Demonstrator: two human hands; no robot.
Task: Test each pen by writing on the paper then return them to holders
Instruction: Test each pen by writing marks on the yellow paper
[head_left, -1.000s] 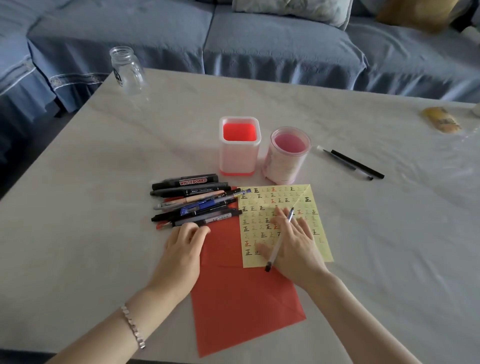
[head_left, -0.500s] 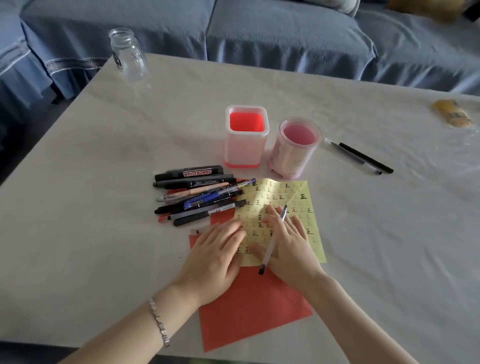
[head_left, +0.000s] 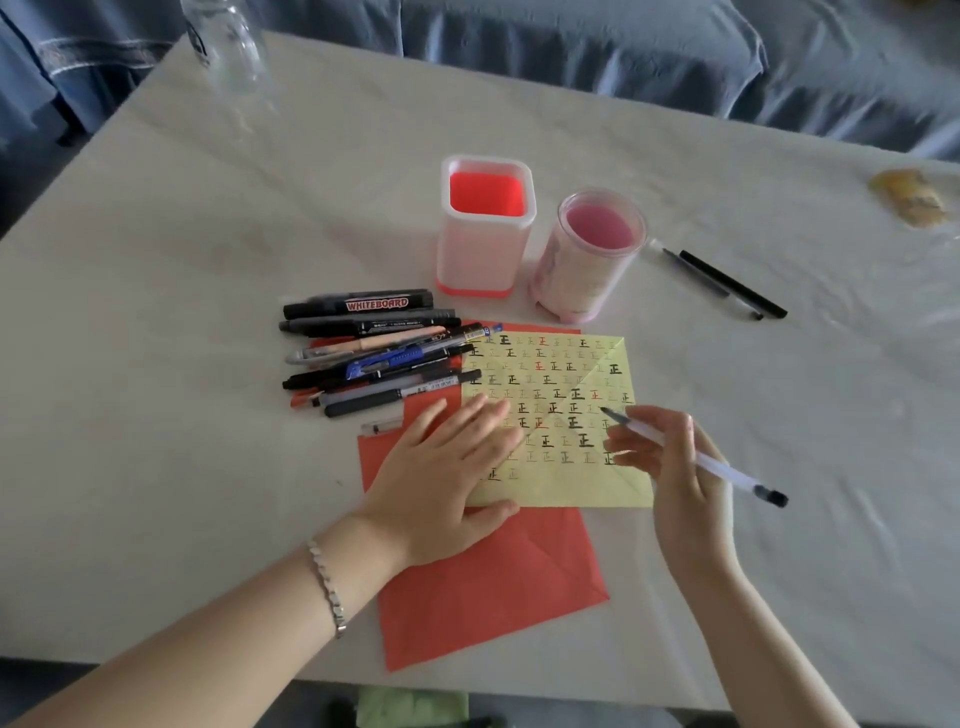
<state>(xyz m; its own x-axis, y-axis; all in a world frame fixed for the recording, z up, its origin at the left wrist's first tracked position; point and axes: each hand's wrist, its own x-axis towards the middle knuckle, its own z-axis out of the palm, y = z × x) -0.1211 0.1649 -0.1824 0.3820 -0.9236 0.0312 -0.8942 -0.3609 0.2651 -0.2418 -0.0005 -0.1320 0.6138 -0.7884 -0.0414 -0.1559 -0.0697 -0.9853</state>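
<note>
A yellow paper (head_left: 566, 483) covered with small written marks lies on a red sheet (head_left: 493, 587). My left hand (head_left: 447, 478) rests flat on the yellow paper's left part, fingers spread. My right hand (head_left: 675, 467) holds a white pen (head_left: 722, 470) with its tip over the paper's right side. A pile of several pens and markers (head_left: 374, 353) lies left of the paper. Behind stand a square holder with a red inside (head_left: 485, 260) and a round pink holder (head_left: 582, 275), both without pens.
Two pens (head_left: 727, 283) lie on the table right of the round holder. A pen cap (head_left: 382, 427) lies by the red sheet's left corner. A clear glass jar (head_left: 228, 47) stands at the far left. A yellow object (head_left: 909, 197) sits far right. A blue sofa runs behind the table.
My left hand slid right from the red sheet onto the yellow paper. My right hand lifted off the paper and turned the pen so its tip points at the sheet.
</note>
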